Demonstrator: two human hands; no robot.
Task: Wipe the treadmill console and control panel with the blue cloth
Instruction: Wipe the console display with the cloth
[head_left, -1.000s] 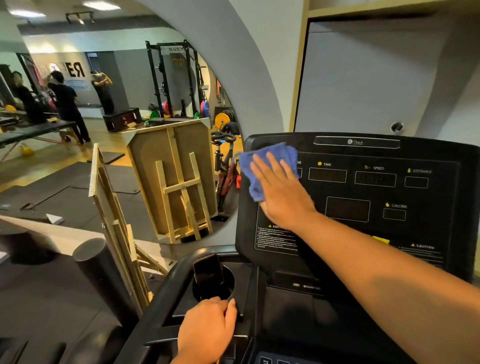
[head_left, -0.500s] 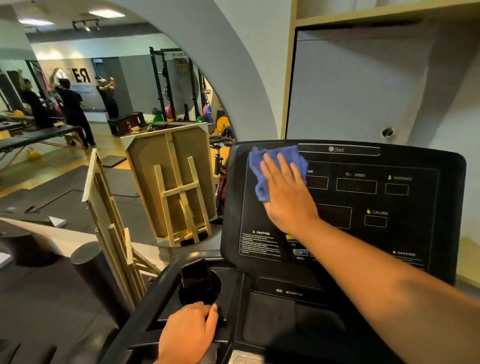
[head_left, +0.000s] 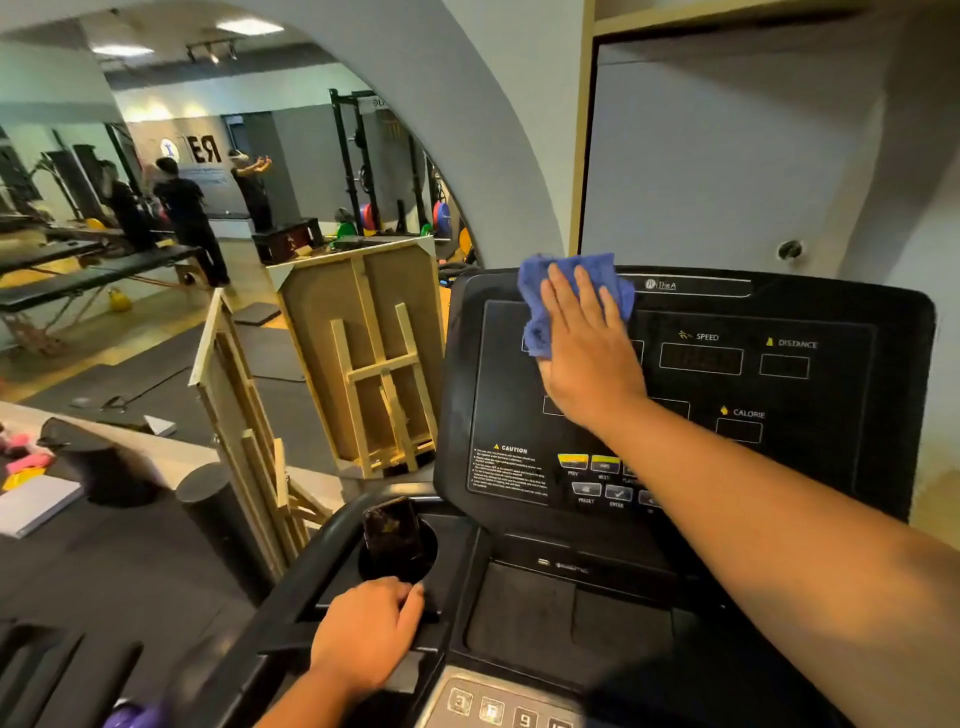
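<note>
At the console's (head_left: 841, 467) 11 o'clock corner, the right hand (head_left: 587, 364) presses the blue cloth (head_left: 540, 296) flat, fingers (head_left: 563, 291) straight; cloth protrudes at 10 o'clock. The left hand (head_left: 363, 629) curls over the handrail (head_left: 291, 587).

The treadmill console (head_left: 831, 467) stands upright and black, its display panel facing the camera. A blue cloth (head_left: 550, 291) lies flat against its upper left corner, near the top edge. Below, a dark phone (head_left: 392, 535) stands tilted in the round cup holder (head_left: 415, 566).

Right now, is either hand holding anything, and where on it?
Right hand presses the blue cloth flat against the console, fingers straight, no grip. Left hand grips the handrail.
</note>
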